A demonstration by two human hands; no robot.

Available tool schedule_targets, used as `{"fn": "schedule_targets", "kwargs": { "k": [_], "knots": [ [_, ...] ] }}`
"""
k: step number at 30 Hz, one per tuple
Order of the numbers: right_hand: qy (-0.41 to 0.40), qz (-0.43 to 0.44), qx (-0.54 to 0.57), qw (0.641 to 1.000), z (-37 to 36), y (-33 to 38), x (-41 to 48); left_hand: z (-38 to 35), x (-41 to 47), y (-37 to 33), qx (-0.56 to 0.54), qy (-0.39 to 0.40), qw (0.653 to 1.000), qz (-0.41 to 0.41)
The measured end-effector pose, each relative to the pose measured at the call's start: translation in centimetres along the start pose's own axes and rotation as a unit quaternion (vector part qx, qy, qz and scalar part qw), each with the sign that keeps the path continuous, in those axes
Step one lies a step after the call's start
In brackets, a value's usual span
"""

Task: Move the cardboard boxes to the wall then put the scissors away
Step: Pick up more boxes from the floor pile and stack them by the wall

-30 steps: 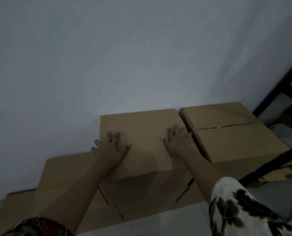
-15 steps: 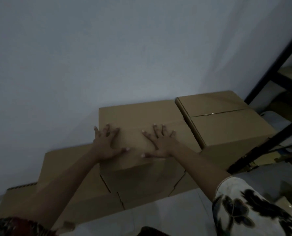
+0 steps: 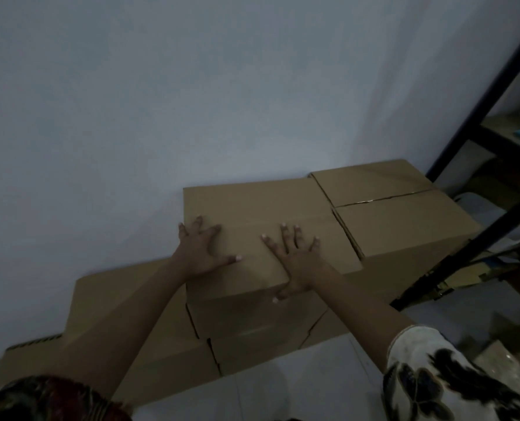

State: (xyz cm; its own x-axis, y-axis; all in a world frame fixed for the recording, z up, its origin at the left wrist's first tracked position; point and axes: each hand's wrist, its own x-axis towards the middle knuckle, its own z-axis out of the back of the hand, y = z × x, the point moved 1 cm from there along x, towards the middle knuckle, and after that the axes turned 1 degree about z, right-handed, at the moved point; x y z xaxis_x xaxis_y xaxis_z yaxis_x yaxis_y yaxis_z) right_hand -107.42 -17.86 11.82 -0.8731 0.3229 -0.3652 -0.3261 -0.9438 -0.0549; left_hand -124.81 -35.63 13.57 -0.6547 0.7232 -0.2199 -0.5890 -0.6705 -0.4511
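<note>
I judge the box step almost done: the cardboard boxes (image 3: 252, 208) stand against the wall (image 3: 192, 101) at centre frame, my left hand (image 3: 202, 252) and right hand (image 3: 295, 259) lie spread flat on the top one, and the scissors are not in view.

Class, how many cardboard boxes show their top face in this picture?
3. The middle box, against the wall under the left hand and right hand; the right box beside the black rack; the lower left box. Further boxes beneath the middle one show only fronts.
</note>
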Motion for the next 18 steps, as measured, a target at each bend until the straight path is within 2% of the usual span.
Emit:
{"fn": "schedule_targets", "kwargs": {
  "k": [4,10,18],
  "knots": [
    [0.001,-0.022,0.013,1.0,0.3,-0.7,0.1,-0.3,1.5,-0.9,0.022,0.007,1.0,0.004],
    [0.023,-0.007,-0.003,1.0,0.8,-1.7,1.2,-2.2,1.9,-0.2,0.04,-0.014,0.999,0.015],
    [0.017,0.004,-0.016,1.0,0.5,-2.2,1.7,-3.1,2.3,-0.4,0.142,-0.051,0.988,0.007]
  ]
}}
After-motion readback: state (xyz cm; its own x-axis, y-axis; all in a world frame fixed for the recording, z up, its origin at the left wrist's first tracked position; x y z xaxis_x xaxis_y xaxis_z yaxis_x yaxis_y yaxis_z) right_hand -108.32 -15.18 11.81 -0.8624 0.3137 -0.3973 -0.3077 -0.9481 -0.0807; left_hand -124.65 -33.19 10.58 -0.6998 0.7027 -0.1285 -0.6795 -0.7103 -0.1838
